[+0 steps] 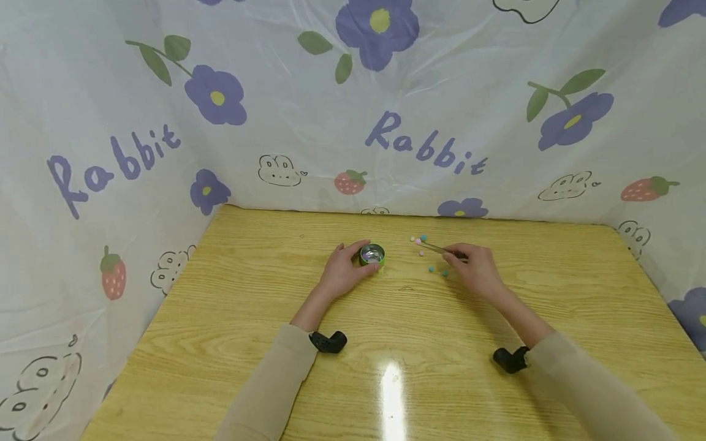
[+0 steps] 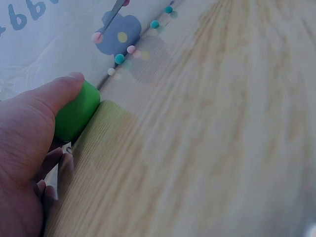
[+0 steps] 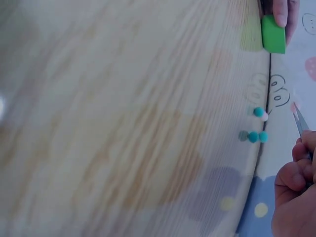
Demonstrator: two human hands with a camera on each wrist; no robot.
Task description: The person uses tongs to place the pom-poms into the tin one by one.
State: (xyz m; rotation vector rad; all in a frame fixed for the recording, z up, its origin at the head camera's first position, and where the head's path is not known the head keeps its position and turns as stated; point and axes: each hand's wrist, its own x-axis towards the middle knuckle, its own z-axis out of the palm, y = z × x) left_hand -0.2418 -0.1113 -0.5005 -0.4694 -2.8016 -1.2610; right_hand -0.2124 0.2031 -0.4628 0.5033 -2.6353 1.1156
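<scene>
A small round green tin (image 1: 372,262), its inside shiny, stands on the wooden table. My left hand (image 1: 343,271) grips it from the left, thumb on the near side and fingers round the far side. To the right, my right hand (image 1: 475,267) holds metal tweezers (image 1: 434,248), pointed left. At their tips is a small pink ball (image 2: 97,37), which the left wrist view shows raised off the table. Around there lie a white ball (image 1: 412,239), a teal ball (image 1: 423,237), another pink ball (image 1: 421,253) and two nearer teal balls (image 1: 431,269).
The wooden table (image 1: 265,269) ends at the back and left against a white curtain (image 1: 309,110) printed with flowers, rabbits and strawberries. A black strap mount (image 1: 329,342) sits on my left wrist, a similar mount (image 1: 510,360) on my right.
</scene>
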